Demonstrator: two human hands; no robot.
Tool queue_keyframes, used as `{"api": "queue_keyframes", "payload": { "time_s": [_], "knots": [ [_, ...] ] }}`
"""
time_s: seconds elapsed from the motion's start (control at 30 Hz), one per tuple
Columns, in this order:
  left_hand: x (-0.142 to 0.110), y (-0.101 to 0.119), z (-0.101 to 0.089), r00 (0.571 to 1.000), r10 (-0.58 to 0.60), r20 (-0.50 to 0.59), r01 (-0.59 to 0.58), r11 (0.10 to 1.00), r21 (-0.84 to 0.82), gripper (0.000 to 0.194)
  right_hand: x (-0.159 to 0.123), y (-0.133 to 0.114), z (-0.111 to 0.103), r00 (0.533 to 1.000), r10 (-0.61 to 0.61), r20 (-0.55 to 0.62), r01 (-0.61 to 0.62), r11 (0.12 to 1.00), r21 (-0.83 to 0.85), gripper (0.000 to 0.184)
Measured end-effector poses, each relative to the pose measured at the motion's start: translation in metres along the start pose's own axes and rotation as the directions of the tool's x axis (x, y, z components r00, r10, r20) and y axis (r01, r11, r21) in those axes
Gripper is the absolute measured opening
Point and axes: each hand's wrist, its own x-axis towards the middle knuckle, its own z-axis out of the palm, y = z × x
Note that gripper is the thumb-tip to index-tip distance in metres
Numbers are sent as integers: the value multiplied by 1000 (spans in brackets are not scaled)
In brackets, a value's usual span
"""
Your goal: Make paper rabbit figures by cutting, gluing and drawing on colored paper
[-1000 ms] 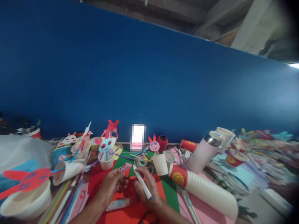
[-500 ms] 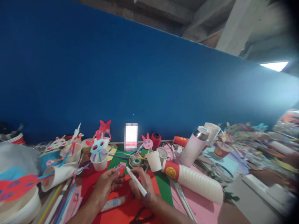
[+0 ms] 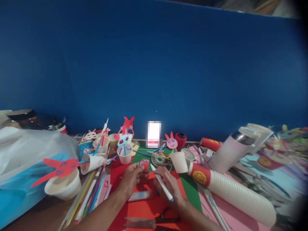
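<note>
My left hand pinches a small red and pink paper cutout with drawn marks on it. A white marker pen is gripped in my right hand, its pale tip pointing at the cutout with a small gap between them. Under my hands lie sheets of red paper. A glue tube rests there between my wrists, and scissors with dark handles lie nearer to me. Just beyond my right hand stands a white paper cup with a pink rabbit face above it.
A stack of paper cups lies on the right, near a thermos. Several cups with paper animal figures, such as a red rabbit head, stand on the left beside pens. A blue wall rises behind.
My view has turned left and downward, so everything sits further right and the scissors show more fully. Both hands keep their holds on the cutout and the marker.
</note>
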Motion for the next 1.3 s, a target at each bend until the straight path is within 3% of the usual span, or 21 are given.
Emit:
{"api": "queue_keyframes", "payload": {
  "time_s": [0.2,0.57,0.83,1.3],
  "knots": [
    [4,-7,0,1000,21,18,-21,1000,-13,10,-3,-4,-3,1000,-29,8,29,998,-55,27],
    [-4,-1,0,999,27,22,-26,998,-50,9,-2,-10,-5,1000,2,10,-1,999,-48,23],
    [-4,-3,0,998,60,30,-58,997,-52,11,-6,-7,-3,1000,-24,9,25,993,-119,32],
    [-4,0,3,998,48,48,-46,998,-47,14,3,-3,3,999,-40,19,41,996,-85,31]
  ]
}}
